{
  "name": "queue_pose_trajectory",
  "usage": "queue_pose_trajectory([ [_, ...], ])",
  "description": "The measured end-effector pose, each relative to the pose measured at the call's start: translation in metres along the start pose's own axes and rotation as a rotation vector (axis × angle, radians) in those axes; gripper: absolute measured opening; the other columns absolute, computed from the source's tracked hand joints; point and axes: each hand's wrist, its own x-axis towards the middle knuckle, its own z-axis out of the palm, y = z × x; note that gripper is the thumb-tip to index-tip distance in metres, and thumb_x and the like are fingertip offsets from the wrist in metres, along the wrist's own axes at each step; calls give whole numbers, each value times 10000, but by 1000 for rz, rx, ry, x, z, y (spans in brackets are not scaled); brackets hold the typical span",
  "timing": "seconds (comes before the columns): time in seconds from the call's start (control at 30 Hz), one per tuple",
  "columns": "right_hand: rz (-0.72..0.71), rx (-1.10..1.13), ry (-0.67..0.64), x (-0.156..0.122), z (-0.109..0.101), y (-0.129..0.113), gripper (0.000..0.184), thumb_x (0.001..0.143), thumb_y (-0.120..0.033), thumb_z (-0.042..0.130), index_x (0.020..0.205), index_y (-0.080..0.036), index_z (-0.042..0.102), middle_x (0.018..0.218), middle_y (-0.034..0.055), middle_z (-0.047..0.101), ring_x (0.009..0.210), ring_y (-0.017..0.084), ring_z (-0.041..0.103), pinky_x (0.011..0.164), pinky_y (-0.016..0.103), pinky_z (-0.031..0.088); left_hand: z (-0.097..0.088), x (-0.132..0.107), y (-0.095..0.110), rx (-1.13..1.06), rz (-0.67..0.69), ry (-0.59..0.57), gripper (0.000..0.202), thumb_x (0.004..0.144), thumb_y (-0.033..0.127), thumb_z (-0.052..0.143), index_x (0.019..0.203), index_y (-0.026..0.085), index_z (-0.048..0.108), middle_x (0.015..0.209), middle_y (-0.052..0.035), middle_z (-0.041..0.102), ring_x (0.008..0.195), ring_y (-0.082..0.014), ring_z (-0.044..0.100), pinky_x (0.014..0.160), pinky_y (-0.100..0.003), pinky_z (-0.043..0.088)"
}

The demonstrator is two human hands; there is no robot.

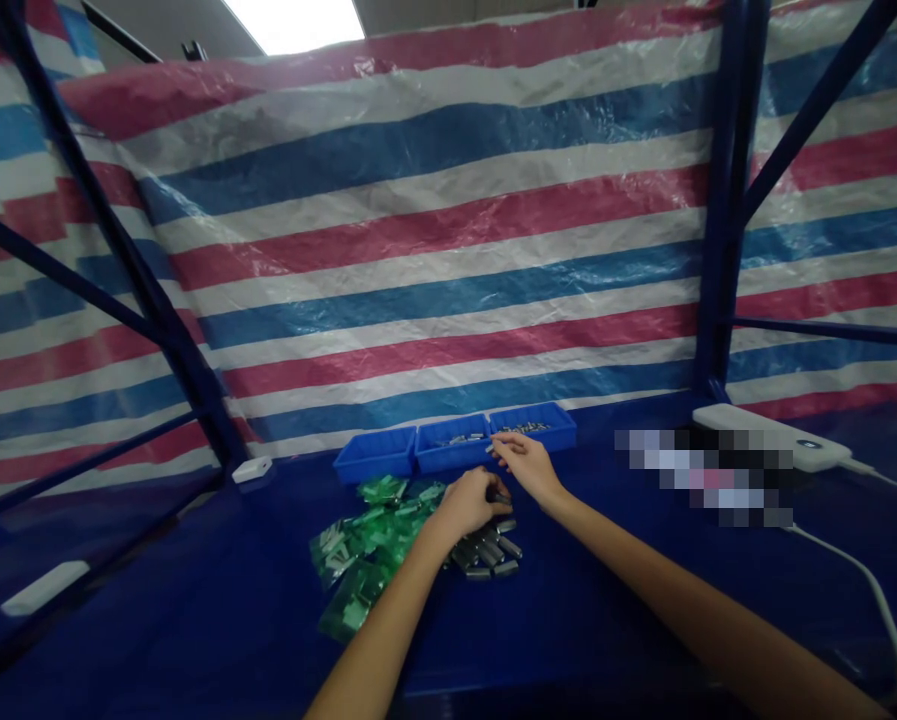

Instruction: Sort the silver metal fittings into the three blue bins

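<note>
My left hand curls around a dark metal piece, just above a pile of similar dark, shiny metal pieces. Thumb and fingertips of my right hand pinch a small light-coloured piece at the front of the blue bins; its exact kind is too small to tell. Small metal parts lie in the middle blue bin and in the right blue bin. Green-tinted plastic bags with pale contents spread beside and partly behind my left forearm.
A left blue bin adjoins the other two. On the right of the blue tabletop lie a white power bank with cables and a blurred-out object. White blocks sit at the left. Blue frame posts and striped sheeting enclose the table.
</note>
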Motion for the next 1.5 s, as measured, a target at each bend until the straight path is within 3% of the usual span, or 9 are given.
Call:
queue_pose_trajectory([
  [0.37,-62,-107,-101,5,-1,12,267,648,-325,642,824,-130,692,598,23,655,604,160,615,642,295,484,-8,-6,13,159,-93,-7,170,715,350,641,813,212,633,843,-12,694,798,-185,636,685,-256,445],
  [0.53,-60,131,-254,8,6,4,544,664,-341,671,1184,-219,573,1094,73,665,1022,205,609,865,330,465,-7,-6,13,171,-94,-10,169,716,359,636,805,215,632,840,-16,695,818,-204,638,691,-273,448],
  [0.6,-51,147,-266,8,6,2,536,668,-345,675,1183,-233,577,1171,69,627,1102,205,567,926,335,432,-7,-6,11,149,-102,10,146,728,346,625,796,217,635,832,-14,695,823,-204,638,704,-279,446],
  [0.77,77,58,-184,1,4,3,285,746,-360,594,960,-195,683,977,61,700,938,202,637,860,350,468,-12,1,4,85,-90,303,154,799,291,542,837,188,651,915,-60,665,901,-204,600,777,-302,438],
  [0.9,268,227,-236,-7,8,1,262,820,-338,521,893,-144,681,775,73,707,714,157,660,750,301,490,-16,9,1,-149,-60,521,185,817,272,517,858,168,665,844,-49,661,837,-167,584,791,-284,434],
  [1.03,344,464,-317,-12,12,-9,240,818,-338,546,867,-138,671,726,71,693,691,137,653,686,247,483,-16,14,-2,-358,-52,643,205,808,295,519,857,162,666,817,-42,658,753,-149,575,721,-266,438],
  [1.17,330,535,-253,-12,11,-17,169,725,-265,661,851,-155,685,753,43,688,684,104,625,638,199,459,-16,15,-3,-452,-68,710,236,803,336,509,864,152,645,845,-52,650,761,-149,576,714,-262,433],
  [1.3,288,542,-141,-8,8,-20,230,622,-266,736,824,-158,708,681,12,656,605,78,564,612,196,443,-14,16,-2,-460,-71,679,248,787,363,513,841,150,628,823,-52,644,732,-150,563,698,-264,422],
  [1.5,151,262,-35,-4,3,-17,350,570,-400,743,828,-164,728,708,18,660,611,96,524,550,213,392,-9,18,-3,-460,7,468,294,805,405,458,776,153,606,792,-40,638,734,-150,548,689,-262,405],
])
